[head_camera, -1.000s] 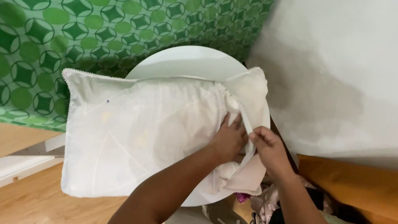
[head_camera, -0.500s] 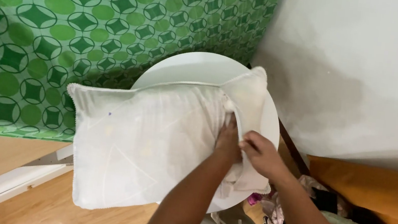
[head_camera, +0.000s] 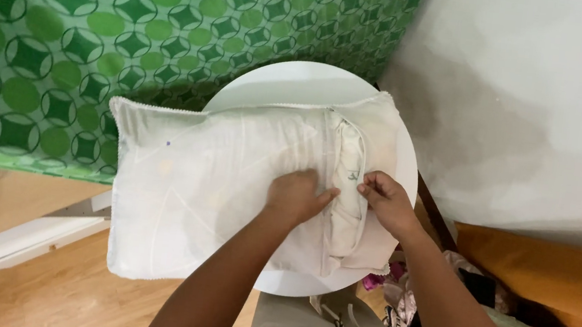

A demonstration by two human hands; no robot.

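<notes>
Green patterned cloth (head_camera: 99, 36) (draped behind) borders the round white table (head_camera: 293, 86) under the pillow (head_camera: 207, 183).

Most of the round white worktop (head_camera: 293, 86) is hidden under the white pillow (head_camera: 213, 191). The left hand's fingers (head_camera: 317, 192) are tucked into the cover's opening. The clothes heap (head_camera: 436, 307) is cut off at the bottom edge.

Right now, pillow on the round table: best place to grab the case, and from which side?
Probably the open end of the white pillowcase, from the right, where the inner pillow shows. The left hand already pins that loose edge, and the right hand pinches nearby.
</notes>
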